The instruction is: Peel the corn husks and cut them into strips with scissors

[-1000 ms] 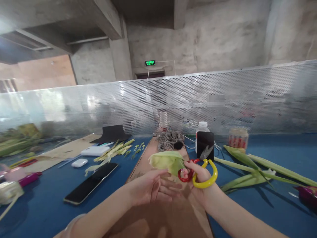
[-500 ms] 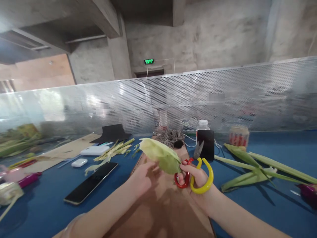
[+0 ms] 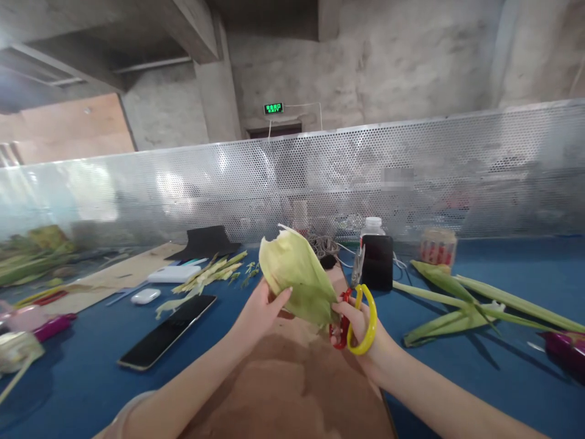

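A broad pale-green corn husk is held up between both hands over a brown board. My left hand grips its left lower edge, thumb on the near face. My right hand pinches the husk's right end between thumb and fingers. That same hand also carries scissors with one red and one yellow handle loop; their blades point upward, away from the husk. The husk's upper left edge is ragged and curls inward. Some fingers of both hands are hidden behind the husk.
On the blue table to the left lie a black phone, a white earbud case and cut husk strips. Rightward are long husk leaves, an upright black phone and a box. A perforated metal screen stands behind.
The husk has been turned so its broad face shows more and its left end stands higher. My left thumb now lies over its near face. The scissors have tilted more upright.
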Demonstrator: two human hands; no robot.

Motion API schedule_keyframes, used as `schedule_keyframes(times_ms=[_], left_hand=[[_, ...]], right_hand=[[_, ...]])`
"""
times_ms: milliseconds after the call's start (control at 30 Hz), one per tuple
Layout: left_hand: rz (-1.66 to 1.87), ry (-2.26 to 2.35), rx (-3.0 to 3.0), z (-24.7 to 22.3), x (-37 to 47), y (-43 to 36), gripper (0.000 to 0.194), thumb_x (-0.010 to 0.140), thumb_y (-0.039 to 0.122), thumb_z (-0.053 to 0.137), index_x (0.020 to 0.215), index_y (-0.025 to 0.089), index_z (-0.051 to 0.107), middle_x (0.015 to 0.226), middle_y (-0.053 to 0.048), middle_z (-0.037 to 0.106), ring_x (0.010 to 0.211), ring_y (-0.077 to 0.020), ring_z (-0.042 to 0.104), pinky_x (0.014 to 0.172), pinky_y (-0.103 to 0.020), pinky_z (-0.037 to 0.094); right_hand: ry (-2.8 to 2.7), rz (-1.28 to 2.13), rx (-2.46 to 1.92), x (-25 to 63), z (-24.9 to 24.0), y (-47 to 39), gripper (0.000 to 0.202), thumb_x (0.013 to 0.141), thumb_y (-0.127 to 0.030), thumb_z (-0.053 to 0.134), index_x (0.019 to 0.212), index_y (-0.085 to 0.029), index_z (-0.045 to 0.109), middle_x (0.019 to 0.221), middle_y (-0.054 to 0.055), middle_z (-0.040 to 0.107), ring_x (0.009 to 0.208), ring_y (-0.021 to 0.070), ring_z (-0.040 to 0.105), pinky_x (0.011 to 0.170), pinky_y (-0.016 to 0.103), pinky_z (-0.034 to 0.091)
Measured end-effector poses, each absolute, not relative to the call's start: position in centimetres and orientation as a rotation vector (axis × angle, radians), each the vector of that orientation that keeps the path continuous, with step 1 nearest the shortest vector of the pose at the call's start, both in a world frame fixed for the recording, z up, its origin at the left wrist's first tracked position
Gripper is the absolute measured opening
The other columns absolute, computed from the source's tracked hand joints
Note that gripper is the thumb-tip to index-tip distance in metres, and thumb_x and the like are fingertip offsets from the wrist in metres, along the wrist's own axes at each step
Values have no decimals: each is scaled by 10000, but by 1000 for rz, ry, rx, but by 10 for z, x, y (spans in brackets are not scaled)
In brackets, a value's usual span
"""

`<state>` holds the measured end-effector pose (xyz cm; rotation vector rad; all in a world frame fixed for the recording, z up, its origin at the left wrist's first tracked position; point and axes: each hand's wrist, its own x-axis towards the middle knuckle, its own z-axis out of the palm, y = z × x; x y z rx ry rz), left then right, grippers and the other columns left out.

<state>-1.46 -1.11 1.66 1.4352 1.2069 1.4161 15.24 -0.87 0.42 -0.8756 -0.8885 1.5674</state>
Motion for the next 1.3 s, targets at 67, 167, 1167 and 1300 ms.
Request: schedule_keyframes(times_ms=[67,167,1167,1300], left_hand=[[1445,1240,1443,20,-18,-9,402,714,310,586,1070,167,467,1079,-109,579,809,-245,624,530,-344,562],[1536,1288,1459,24,-24,-7,361,733,291,558,1057,167,457,1000,-92,603,662,-197,635,490,-330,559],[2095,1191,1266,36,-37,2,310,762,357,518,1012,195,431,1066,-117,569,634,-197,653,514,-300,550],[2117,1149,1270,37,-35,0,300,768,359,510,1009,196,437,1069,-101,564,714,-208,652,561,-309,557]], right_hand=[[-926,1574,-895,154,1,-9,231,581,-254,584,634,-206,364,368,-107,401,317,69,402,338,192,345],[-986,1629,-886,154,1,-13,223,629,-269,552,570,-195,350,373,-88,396,317,53,365,329,180,311],[-973,1805,-1237,135,-24,-16,379,716,-564,477,646,-193,449,387,-69,433,253,63,404,231,133,254],[-1085,1717,-1201,135,-23,-21,338,682,-528,547,708,-204,452,402,-77,451,267,56,400,236,122,245]])
